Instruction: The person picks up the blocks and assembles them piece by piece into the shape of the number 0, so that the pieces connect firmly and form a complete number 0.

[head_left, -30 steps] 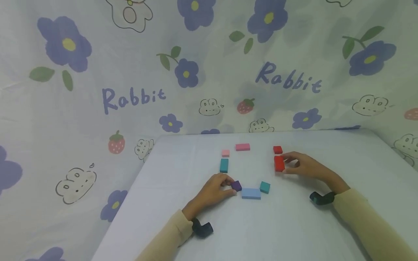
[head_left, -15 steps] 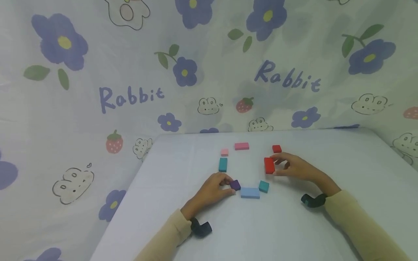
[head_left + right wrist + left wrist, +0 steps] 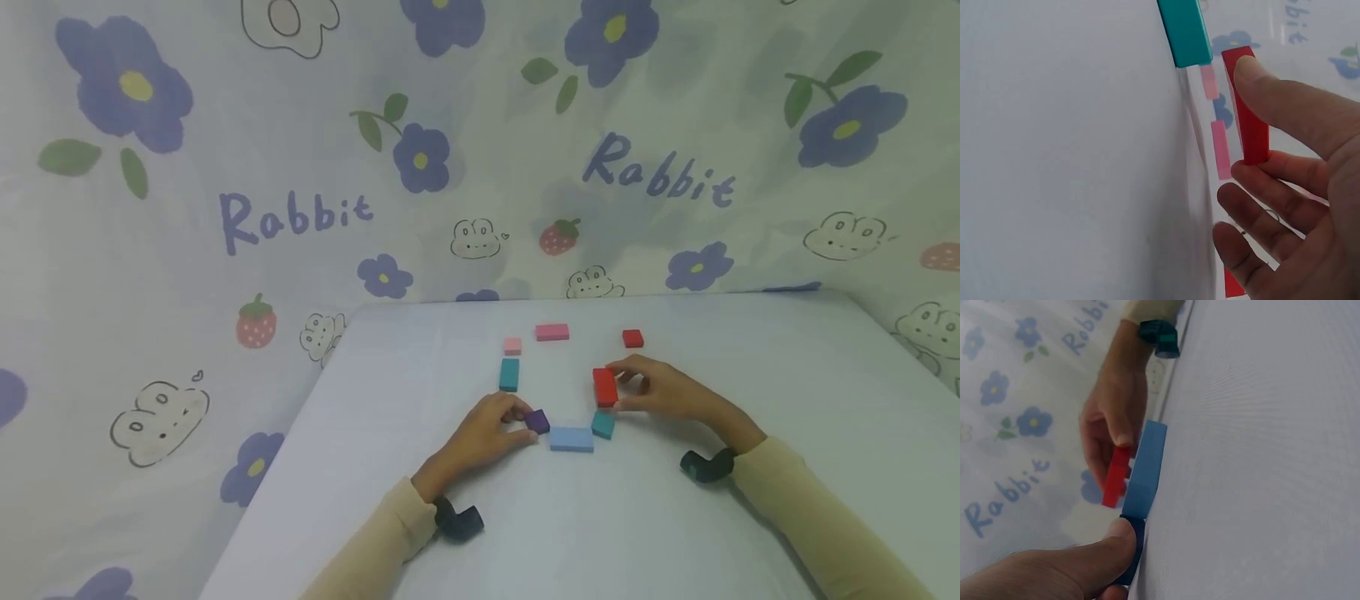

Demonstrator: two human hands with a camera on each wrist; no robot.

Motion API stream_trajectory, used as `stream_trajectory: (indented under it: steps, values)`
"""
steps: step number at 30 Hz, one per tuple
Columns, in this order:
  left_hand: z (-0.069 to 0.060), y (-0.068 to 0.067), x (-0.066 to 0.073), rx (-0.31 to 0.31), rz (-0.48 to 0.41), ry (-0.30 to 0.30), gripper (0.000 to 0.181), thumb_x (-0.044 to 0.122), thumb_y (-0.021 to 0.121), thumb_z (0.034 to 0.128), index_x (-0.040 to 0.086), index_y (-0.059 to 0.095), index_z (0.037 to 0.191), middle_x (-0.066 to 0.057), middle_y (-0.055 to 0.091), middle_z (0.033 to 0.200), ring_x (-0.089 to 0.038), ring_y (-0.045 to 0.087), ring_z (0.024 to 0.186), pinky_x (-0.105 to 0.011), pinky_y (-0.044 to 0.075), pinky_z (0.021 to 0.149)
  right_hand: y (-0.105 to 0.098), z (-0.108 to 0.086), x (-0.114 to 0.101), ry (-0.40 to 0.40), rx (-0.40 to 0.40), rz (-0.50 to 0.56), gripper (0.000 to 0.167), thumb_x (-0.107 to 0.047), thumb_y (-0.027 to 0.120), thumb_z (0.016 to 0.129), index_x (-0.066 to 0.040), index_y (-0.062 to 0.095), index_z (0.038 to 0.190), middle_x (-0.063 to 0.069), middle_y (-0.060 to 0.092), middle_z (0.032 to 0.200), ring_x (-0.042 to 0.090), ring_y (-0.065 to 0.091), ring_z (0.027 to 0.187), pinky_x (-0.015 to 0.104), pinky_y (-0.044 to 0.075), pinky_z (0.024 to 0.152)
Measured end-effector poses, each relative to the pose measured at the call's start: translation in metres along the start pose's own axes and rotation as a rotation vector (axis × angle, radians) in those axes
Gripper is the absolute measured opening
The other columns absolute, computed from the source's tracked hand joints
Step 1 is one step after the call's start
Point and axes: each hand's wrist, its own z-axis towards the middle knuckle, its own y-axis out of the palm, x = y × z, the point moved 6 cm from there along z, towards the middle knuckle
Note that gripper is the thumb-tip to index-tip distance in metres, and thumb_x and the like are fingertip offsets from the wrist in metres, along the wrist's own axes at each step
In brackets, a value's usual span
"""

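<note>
My right hand [image 3: 667,392] pinches a red rectangular block [image 3: 605,387] between thumb and fingers, just behind a small teal block [image 3: 603,425]. In the right wrist view the thumb lies on one end of the red block [image 3: 1249,112] and a fingertip on the other; it looks lifted off the table. My left hand [image 3: 483,429] holds a small purple block [image 3: 537,422] between thumb and forefinger. That block meets the left end of a light blue rectangular block [image 3: 572,439], and the small teal one stands at its right end.
Further back on the white table [image 3: 420,367] lie a teal rectangular block [image 3: 509,375], a small pale pink block [image 3: 512,346], a pink rectangular block [image 3: 552,332] and a small red block [image 3: 633,338]. A flower-printed cloth [image 3: 300,150] hangs behind the table.
My right hand has carried the red rectangular block leftward and nearer, from in front of the small red block to behind the small teal block. My left hand stays on the purple block.
</note>
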Motion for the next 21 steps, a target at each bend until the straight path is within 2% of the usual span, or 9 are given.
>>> stream_trajectory:
  steps: [5, 10, 15, 21]
  values:
    - [0.0006, -0.0012, -0.0006, 0.004, 0.001, -0.012, 0.036, 0.040, 0.076, 0.0871, 0.022, 0.066, 0.116, 0.008, 0.062, 0.107, -0.010, 0.056, 0.103, -0.034, 0.049, 0.094, 0.0013, 0.0006, -0.0007, -0.008, 0.001, -0.022, 0.065, -0.032, 0.082, 0.083, -0.012, 0.055, 0.138, 0.005, 0.063, 0.123, 0.019, 0.059, 0.104, 0.021, 0.054, 0.082]
    - [0.0005, -0.0006, -0.0003, 0.000, -0.002, -0.009, 0.036, 0.040, 0.076, 0.0875, 0.021, 0.066, 0.117, 0.008, 0.062, 0.107, -0.011, 0.056, 0.103, -0.034, 0.049, 0.094, 0.0046, -0.0003, 0.0015, 0.011, -0.012, -0.022, 0.065, -0.034, 0.081, 0.083, -0.010, 0.055, 0.138, 0.006, 0.063, 0.125, 0.021, 0.060, 0.107, 0.031, 0.057, 0.087]
    - [-0.0007, -0.0010, 0.0024, -0.010, -0.001, -0.006, 0.036, 0.040, 0.075, 0.0879, 0.021, 0.065, 0.117, 0.007, 0.062, 0.107, -0.011, 0.056, 0.104, -0.035, 0.049, 0.094, 0.0072, -0.0011, 0.0015, -0.003, -0.017, -0.018, 0.066, -0.034, 0.081, 0.083, -0.009, 0.056, 0.138, 0.010, 0.063, 0.127, 0.026, 0.060, 0.111, 0.042, 0.057, 0.093]
    - [-0.0016, -0.0014, 0.0040, -0.016, 0.001, -0.009, 0.036, 0.040, 0.075, 0.0884, 0.021, 0.065, 0.117, 0.007, 0.061, 0.107, -0.012, 0.055, 0.104, -0.035, 0.049, 0.093, 0.0082, -0.0018, 0.0018, 0.004, -0.025, -0.018, 0.065, -0.032, 0.081, 0.083, -0.009, 0.056, 0.139, 0.008, 0.062, 0.127, 0.025, 0.057, 0.115, 0.045, 0.055, 0.096]
